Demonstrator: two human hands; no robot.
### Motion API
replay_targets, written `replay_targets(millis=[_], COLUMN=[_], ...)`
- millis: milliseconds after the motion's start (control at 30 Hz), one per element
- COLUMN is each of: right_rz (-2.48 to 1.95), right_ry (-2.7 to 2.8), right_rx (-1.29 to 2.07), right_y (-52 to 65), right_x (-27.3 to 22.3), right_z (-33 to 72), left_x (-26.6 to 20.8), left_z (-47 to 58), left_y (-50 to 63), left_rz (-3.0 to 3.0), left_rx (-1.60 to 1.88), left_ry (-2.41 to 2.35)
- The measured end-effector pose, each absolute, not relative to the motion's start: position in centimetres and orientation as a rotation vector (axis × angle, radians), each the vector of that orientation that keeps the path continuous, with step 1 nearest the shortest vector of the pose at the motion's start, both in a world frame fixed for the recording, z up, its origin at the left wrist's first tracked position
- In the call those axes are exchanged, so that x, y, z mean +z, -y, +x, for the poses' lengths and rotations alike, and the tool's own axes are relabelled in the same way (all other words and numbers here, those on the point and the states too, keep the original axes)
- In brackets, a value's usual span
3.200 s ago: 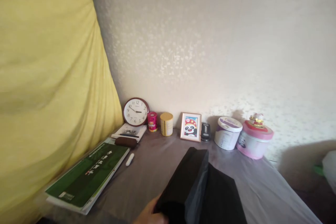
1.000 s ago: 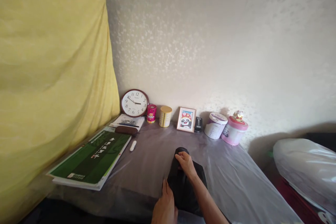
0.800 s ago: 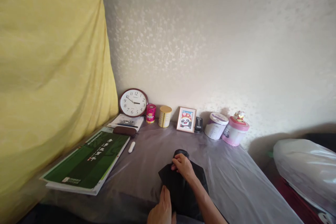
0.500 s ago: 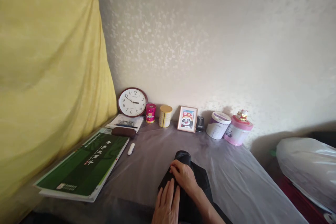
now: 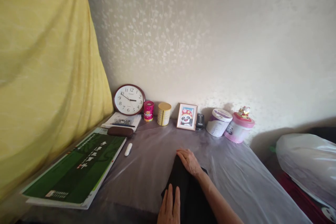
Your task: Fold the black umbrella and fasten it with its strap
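Note:
A black piece of cloth (image 5: 179, 175), folded narrow toward its far end, lies on the table at the bottom middle of the head view. My left hand (image 5: 169, 207) rests flat on its near left part, fingers stretched out. On the far end of the cloth lies my right hand (image 5: 189, 161), palm down with the fingers extended over the edge. Both hands press on the fabric without gripping it. My right forearm covers part of the cloth, and its near end runs out of view.
A green book (image 5: 78, 168), a brown case (image 5: 120, 132) and a white stick-like object (image 5: 128, 149) lie to the left. Along the wall stand a clock (image 5: 129, 99), a pink can (image 5: 148, 111), a yellow-lidded can (image 5: 164, 114), a picture frame (image 5: 187, 116) and two tubs (image 5: 218, 122).
My right hand has moved to the far end of the cloth and flattened from a curled shape. The raised far end now lies flatter. My left hand has slid slightly nearer me.

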State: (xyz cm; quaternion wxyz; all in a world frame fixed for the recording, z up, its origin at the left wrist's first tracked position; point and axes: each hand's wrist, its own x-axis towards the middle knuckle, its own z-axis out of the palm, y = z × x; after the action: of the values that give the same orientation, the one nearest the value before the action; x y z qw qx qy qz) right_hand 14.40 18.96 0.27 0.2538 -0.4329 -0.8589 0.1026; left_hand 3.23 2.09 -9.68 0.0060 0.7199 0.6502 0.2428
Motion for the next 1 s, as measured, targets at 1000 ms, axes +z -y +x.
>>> replay_targets(millis=[1000], right_rz=[-1.828], right_ry=[1.407], right_rx=[0.886], right_y=[-9.6], right_x=[-1.9], right_z=[24.9], left_x=[-3.0], left_z=[1.4], left_y=[0.0], left_rz=[2.037], left_rx=[0.597], left_ry=[-1.687])
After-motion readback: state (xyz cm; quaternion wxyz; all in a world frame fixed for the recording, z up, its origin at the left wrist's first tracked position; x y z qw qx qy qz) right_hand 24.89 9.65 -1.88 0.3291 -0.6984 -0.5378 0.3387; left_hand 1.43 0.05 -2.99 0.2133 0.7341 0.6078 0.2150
